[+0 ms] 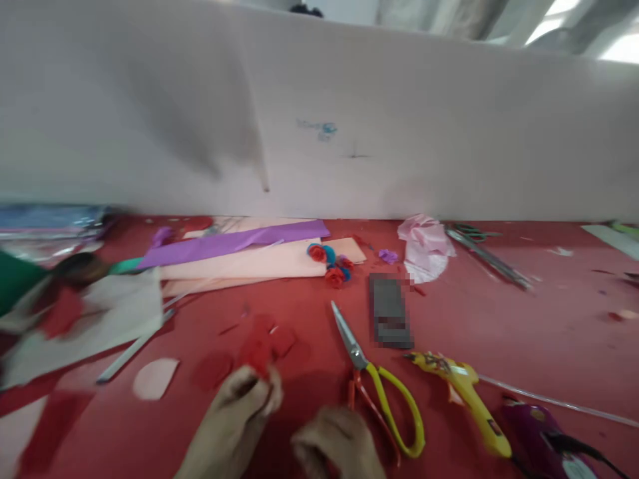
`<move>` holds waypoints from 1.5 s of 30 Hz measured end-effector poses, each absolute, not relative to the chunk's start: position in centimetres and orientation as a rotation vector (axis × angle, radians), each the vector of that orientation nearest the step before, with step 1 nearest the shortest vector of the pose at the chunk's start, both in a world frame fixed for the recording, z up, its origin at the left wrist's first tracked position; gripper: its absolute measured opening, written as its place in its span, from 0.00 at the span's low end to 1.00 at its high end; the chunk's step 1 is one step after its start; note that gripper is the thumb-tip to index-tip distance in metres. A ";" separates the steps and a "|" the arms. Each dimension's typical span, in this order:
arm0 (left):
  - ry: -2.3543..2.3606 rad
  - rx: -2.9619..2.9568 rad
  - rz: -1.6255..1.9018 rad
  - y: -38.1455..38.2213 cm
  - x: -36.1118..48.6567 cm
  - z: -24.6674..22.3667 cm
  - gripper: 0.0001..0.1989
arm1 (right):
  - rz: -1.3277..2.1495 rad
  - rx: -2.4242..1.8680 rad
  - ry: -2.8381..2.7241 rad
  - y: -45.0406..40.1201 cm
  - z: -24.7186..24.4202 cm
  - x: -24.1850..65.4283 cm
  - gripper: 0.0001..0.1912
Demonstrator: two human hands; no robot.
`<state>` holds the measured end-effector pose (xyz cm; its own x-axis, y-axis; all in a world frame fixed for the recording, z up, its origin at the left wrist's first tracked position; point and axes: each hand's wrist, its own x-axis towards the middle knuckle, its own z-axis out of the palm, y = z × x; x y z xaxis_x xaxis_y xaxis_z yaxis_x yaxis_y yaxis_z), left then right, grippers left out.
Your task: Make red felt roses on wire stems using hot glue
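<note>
Red crepe paper (pixel 259 346) is pinched in the fingers of my left hand (pixel 237 406), low and left of the middle. My right hand (pixel 339 442) is beside it, blurred, with fingers curled in; anything between them is hidden. Just right of that hand lie scissors (pixel 357 352), with yellow and red handles and the blades apart. More red paper pieces (pixel 212 369) and a pale pink rounded piece (pixel 156 379) lie on the red table (pixel 299 359) near my left hand. Small red and blue paper flowers (pixel 335 276) lie farther back.
A yellow glue gun (pixel 469 392) and a purple tool (pixel 542 439) with a cord lie at right. Behind the scissors is a dark pixelated rectangle (pixel 389 309). Purple (pixel 239 241) and peach strips (pixel 249 263) lie before a white partition (pixel 399 133). Crumpled pink paper (pixel 426 246) is nearby.
</note>
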<state>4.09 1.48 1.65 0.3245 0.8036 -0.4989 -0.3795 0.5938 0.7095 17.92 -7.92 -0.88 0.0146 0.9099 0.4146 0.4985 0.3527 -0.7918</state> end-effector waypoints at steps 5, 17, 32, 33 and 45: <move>0.714 0.591 0.908 2.0 4.4 1.9 0.10 | 0.407 -1.362 -1.704 -8.1 0.0 17.8 0.08; 0.676 0.943 1.103 2.5 3.6 1.8 0.03 | 0.603 -1.270 -1.130 -3.2 5.1 15.4 0.06; 0.690 0.991 0.904 1.7 4.0 2.1 0.08 | 0.611 -1.278 -1.155 -3.6 3.1 16.4 0.05; 0.674 0.954 0.888 1.7 4.1 2.0 0.08 | 0.600 -1.286 -1.166 -3.5 3.0 16.4 0.04; 0.639 0.976 0.912 1.3 4.2 2.1 0.12 | 0.577 -1.266 -1.242 -3.7 3.0 16.3 0.05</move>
